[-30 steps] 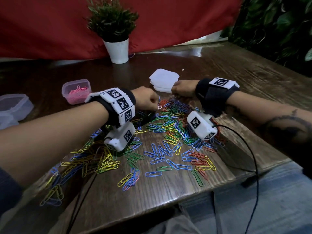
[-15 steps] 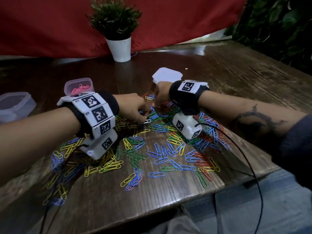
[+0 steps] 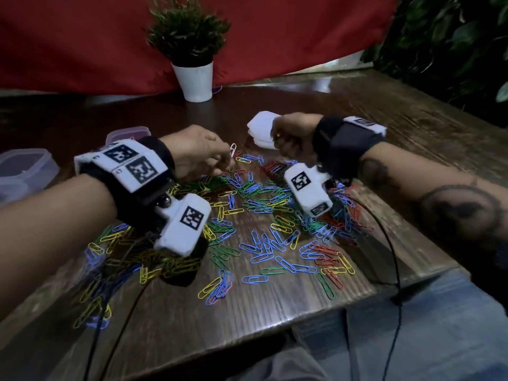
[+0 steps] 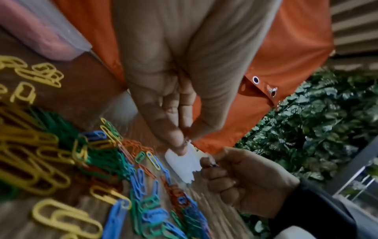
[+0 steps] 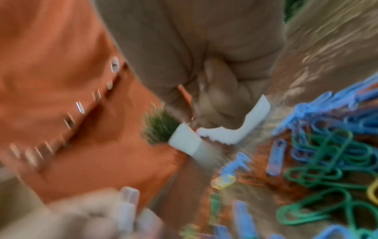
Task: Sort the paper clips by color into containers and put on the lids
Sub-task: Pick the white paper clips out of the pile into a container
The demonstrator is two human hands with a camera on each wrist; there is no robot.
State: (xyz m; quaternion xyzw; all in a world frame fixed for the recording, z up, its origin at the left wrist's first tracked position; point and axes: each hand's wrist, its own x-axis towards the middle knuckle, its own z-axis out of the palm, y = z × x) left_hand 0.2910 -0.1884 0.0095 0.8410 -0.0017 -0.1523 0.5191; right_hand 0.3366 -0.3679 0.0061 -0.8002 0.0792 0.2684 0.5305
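Paper clips point(image 3: 264, 204) in blue, green, yellow and red lie in a loose heap on the wooden table point(image 3: 275, 306). Above the heap's far edge, my left hand point(image 3: 228, 158) pinches one pale pink clip point(image 3: 232, 149) between thumb and fingertips point(image 4: 180, 143). My right hand point(image 3: 276, 138) is curled in front of the white stack of lids point(image 3: 259, 125) and pinches a small clip point(image 4: 211, 163) whose colour I cannot tell. The right wrist view is blurred; it shows curled fingers point(image 5: 214, 100) over the lids point(image 5: 235, 134). A container holding pink clips point(image 3: 129, 132) stands behind my left wrist.
Two clear containers point(image 3: 24, 169) sit at the table's left edge. A potted plant point(image 3: 195, 78) stands at the back before a red cloth point(image 3: 82, 37). Cables point(image 3: 395, 257) hang from the wrist cameras over the table's near edge.
Both hands have risen from the far side of the heap. My left hand now holds a pale pink clip up, and my right hand has moved in front of the lids.
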